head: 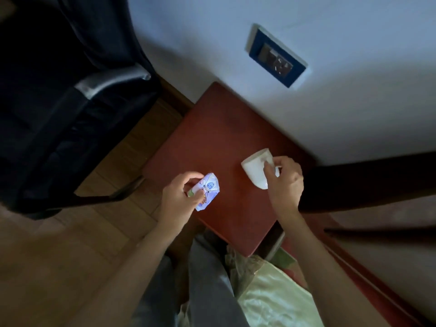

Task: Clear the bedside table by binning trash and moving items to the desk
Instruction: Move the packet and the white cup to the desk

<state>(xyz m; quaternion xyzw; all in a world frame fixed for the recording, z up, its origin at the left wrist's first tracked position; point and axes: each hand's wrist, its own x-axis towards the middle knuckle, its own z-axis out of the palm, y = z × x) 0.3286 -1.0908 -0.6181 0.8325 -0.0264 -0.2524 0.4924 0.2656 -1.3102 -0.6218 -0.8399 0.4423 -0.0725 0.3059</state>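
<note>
Bench (212, 128) is bare but for two things: left hand (175, 199) grips a crumpled wrapper (208, 193), right hand (284, 179) pinches the white cup (256, 167); binning and moving remain.

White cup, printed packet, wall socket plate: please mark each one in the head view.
white cup (253, 169): head view, on its outer side wall, left of the right hand.
printed packet (210, 186): head view, on its printed upper face.
wall socket plate (277, 58): head view, on the plate's middle.
</note>
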